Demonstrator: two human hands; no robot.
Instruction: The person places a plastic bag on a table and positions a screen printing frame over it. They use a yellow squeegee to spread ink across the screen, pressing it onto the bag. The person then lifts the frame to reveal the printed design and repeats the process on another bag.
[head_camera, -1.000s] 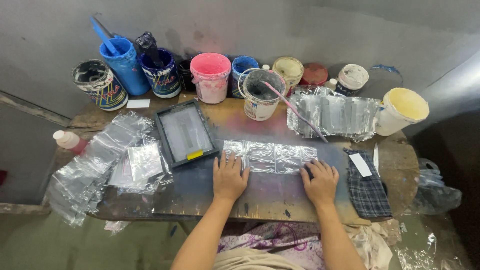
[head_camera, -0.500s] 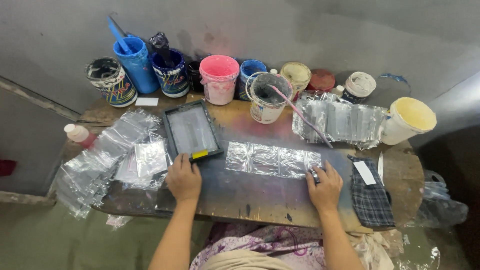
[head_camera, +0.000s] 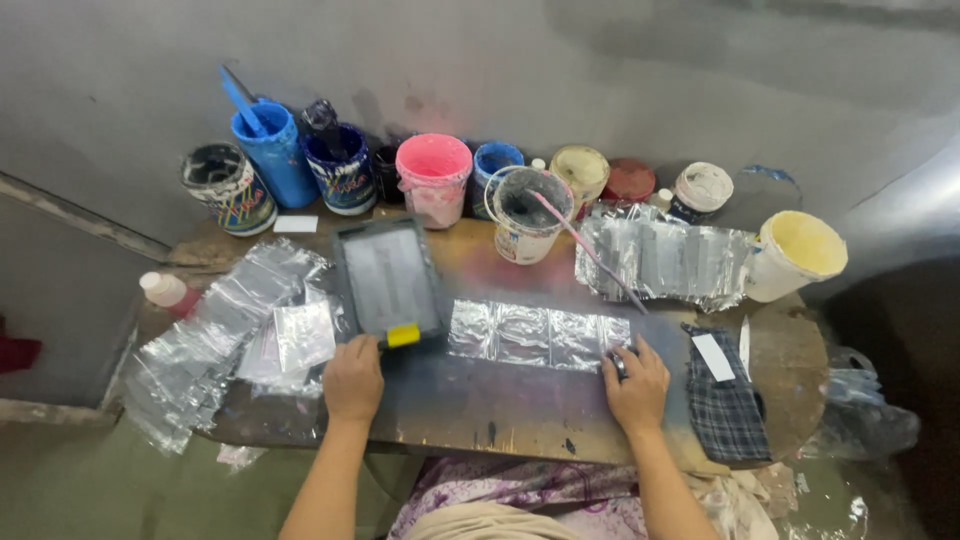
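My left hand rests on the worn wooden table with its fingers curled at the near left corner of a dark framed screen that has a yellow tab. To the right of the frame a silvery strip of plastic pouches lies flat. My right hand sits at the strip's right end, fingers bent around a small dark object that is too small to make out.
Several paint pots line the back: a blue bucket, a pink one, a white pot with a stick and a cream tub. Heaps of silvery pouches lie left and right. A checked cloth lies far right.
My left hand has left the silvery strip and moved left to the near edge of the framed screen. My right hand has stayed at the strip's right end.
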